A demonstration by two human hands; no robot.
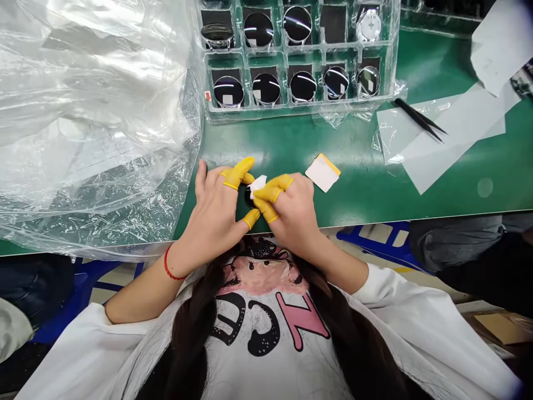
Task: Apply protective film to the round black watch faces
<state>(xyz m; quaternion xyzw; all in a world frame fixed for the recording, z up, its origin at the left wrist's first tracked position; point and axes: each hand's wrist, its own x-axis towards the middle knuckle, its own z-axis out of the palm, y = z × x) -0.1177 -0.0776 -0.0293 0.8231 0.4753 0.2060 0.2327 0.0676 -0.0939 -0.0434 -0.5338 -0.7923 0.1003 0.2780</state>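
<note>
Both hands work low over the green desk (pixel 358 186), at its front edge. Between them sits a round dark lens (pixel 249 198), mostly hidden by fingers, with a white wipe (pixel 258 186) pressed on its upper side. The left hand (pixel 212 214) and right hand (pixel 291 214) each hold a narrow grip on the lens, closing in from either side. Yellow finger cots (pixel 237 173) cover the fingertips; good handling here appears to mean light, even pressure, with bare skin kept off the glass. Just right of the hands lies a white pad with a yellow edge (pixel 322 173). Farther up stands a clear plastic tray (pixel 291 109) of similar lenses; black tweezers (pixel 418 118) rest on white paper sheets (pixel 458 133).
</note>
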